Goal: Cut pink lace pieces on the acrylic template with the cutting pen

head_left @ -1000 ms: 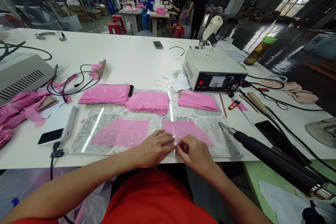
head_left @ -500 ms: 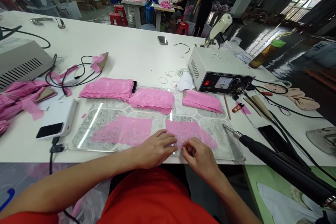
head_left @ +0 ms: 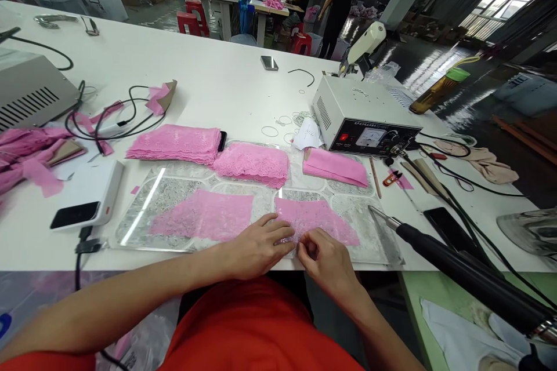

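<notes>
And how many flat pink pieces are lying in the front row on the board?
2: the left piece, beside the left hand, and the right piece, partly covered by the right hand. Layers underneath, if any, are hidden.

Lace panels [head_left: 322,217] are pink, the mat [head_left: 265,206] mottled grey, the tool handle [head_left: 452,265] black.

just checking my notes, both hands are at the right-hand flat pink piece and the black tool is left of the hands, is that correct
Not the left: the head view shows the black tool to the right of the left hand and right hand. Both are at the right-hand flat pink piece.
</notes>
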The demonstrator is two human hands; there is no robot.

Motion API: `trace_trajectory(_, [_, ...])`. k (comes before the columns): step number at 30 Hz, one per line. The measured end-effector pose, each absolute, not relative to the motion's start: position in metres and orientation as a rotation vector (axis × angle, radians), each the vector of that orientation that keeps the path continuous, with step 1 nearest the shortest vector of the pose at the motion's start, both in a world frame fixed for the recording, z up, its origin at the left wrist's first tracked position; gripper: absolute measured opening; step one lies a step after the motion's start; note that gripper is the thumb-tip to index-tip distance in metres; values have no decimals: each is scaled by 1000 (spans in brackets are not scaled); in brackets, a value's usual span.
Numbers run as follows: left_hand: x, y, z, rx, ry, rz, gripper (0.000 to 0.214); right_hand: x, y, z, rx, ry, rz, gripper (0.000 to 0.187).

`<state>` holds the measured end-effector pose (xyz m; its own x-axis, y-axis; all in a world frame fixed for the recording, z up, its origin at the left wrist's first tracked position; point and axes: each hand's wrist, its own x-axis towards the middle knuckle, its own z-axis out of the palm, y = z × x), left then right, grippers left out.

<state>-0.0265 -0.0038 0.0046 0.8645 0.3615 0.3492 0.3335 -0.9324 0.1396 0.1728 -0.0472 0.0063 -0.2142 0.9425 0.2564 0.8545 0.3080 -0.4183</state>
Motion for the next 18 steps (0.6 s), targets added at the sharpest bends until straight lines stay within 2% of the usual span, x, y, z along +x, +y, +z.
trace_trajectory(10, [-6, 13, 12, 2814, 690, 420, 12, 175, -53, 3, -1462, -2061, 271, 18])
trace_trajectory(18, [3, 19, 10, 2817, 742, 432, 14, 177, -56, -1, -1423, -2010, 234, 19])
